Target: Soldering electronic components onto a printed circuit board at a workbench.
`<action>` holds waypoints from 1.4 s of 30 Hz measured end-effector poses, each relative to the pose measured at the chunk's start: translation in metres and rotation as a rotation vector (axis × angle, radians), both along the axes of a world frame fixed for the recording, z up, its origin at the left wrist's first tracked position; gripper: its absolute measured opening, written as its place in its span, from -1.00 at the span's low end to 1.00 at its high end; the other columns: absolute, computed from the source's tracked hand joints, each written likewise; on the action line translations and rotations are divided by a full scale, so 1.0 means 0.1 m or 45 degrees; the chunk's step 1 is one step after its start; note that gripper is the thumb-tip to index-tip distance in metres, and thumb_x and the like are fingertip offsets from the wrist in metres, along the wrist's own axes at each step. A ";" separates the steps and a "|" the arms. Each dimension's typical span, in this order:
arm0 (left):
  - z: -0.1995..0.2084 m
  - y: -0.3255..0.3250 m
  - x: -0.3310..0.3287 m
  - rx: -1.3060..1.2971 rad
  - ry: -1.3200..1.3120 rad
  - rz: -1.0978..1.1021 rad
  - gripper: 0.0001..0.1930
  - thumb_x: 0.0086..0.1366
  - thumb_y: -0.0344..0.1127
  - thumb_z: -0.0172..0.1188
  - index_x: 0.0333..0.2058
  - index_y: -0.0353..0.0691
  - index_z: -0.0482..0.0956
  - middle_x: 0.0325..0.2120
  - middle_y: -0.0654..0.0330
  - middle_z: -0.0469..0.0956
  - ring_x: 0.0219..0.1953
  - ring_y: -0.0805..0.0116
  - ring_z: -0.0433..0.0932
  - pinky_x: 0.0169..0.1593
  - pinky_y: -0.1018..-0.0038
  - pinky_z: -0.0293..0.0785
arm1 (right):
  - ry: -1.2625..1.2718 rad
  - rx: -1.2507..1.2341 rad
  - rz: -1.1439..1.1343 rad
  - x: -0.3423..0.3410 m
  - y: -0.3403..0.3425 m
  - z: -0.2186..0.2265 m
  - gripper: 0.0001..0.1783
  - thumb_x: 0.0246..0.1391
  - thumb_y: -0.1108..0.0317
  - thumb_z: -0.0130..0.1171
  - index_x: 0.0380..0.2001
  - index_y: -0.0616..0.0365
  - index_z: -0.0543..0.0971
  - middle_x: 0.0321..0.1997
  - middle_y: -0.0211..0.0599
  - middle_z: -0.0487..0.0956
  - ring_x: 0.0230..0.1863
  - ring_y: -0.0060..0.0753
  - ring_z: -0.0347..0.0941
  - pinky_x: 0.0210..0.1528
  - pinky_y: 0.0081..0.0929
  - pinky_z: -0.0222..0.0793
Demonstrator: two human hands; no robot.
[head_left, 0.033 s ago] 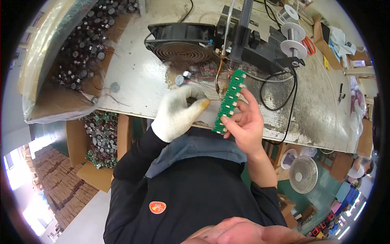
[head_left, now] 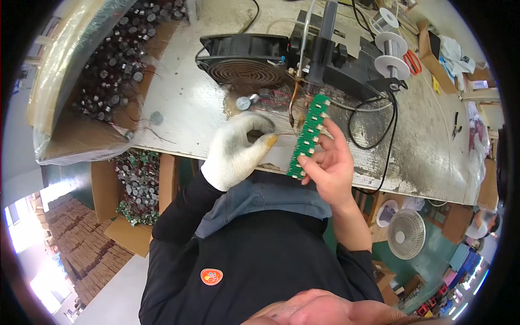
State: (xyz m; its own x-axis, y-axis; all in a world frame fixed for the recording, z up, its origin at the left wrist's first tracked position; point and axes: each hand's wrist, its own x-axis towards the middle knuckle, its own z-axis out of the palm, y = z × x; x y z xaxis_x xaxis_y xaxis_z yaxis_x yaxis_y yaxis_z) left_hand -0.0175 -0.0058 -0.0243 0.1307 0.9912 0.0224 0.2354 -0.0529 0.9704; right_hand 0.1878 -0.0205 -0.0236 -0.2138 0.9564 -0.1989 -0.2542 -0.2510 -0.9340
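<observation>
My left hand (head_left: 235, 149), in a white glove with a yellowed fingertip, is closed with thumb and finger pinched on a thin red wire (head_left: 284, 134). The wire runs toward the edge of a green circuit board strip (head_left: 309, 135). My bare right hand (head_left: 331, 165) grips that strip near its lower end, thumb on the face with the row of small pale parts. Just left of the board, a soldering iron tip (head_left: 292, 116) points down. Small round metal parts (head_left: 244, 103) with red wires lie beyond the left glove. What the glove's palm covers is hidden.
A black fan (head_left: 244, 59) stands behind my hands, beside a black stand (head_left: 325, 54) with white wire spools (head_left: 391, 54). A plastic-lined box of round metal parts (head_left: 81, 143) sits at left. Below it, a carton (head_left: 105, 189) holds more. A black cable (head_left: 394, 135) loops at right.
The whole view has shifted slightly. The round metal parts near the left glove sit a little closer to the fan. Both hands keep their grips.
</observation>
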 end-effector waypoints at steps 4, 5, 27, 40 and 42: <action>0.15 -0.04 -0.21 0.375 0.489 0.072 -0.66 0.06 -0.44 0.26 -0.14 -0.32 0.49 -0.03 -0.04 0.41 -0.13 0.13 0.54 -0.11 0.43 0.50 | -0.076 0.008 -0.021 0.01 0.04 -0.03 -0.17 -0.02 0.68 0.15 0.30 0.22 0.02 -0.10 -0.15 0.44 -0.48 -0.62 0.48 -0.59 -0.69 0.45; 0.17 -0.06 -0.29 0.434 0.587 0.047 -0.64 0.06 -0.44 0.27 -0.12 -0.31 0.48 0.00 -0.05 0.40 -0.11 0.10 0.54 -0.10 0.42 0.50 | -0.087 0.006 -0.033 0.01 0.03 -0.05 -0.17 -0.01 0.68 0.16 0.30 0.22 0.02 -0.09 -0.13 0.44 -0.48 -0.61 0.48 -0.59 -0.69 0.46; 0.44 -0.51 -1.34 0.115 1.149 0.816 -0.70 0.07 -0.31 0.31 -0.22 -0.32 0.55 -0.57 0.08 0.55 -0.52 0.24 0.56 -0.37 0.44 0.47 | -0.179 0.073 -0.079 0.00 0.05 -0.05 -0.23 0.00 0.69 0.11 0.27 0.30 0.05 -0.12 -0.14 0.46 -0.52 -0.61 0.46 -0.64 -0.72 0.40; 0.17 -0.17 -1.18 -0.004 1.408 0.603 -0.63 0.15 0.00 0.20 -0.41 -0.24 0.47 -0.55 0.02 0.52 -0.43 0.01 0.55 -0.36 0.21 0.45 | -0.130 0.070 -0.050 0.03 0.03 -0.08 -0.21 0.00 0.69 0.12 0.28 0.31 0.03 -0.10 -0.16 0.42 -0.50 -0.60 0.45 -0.64 -0.70 0.42; 0.13 -0.19 -1.14 0.046 1.325 0.575 -0.70 0.13 -0.12 0.25 -0.40 -0.27 0.52 -0.54 0.02 0.53 -0.45 0.02 0.55 -0.37 0.27 0.44 | -0.126 0.064 -0.047 0.03 0.03 -0.08 -0.21 0.00 0.69 0.12 0.28 0.31 0.03 -0.10 -0.16 0.43 -0.50 -0.60 0.45 -0.64 -0.70 0.43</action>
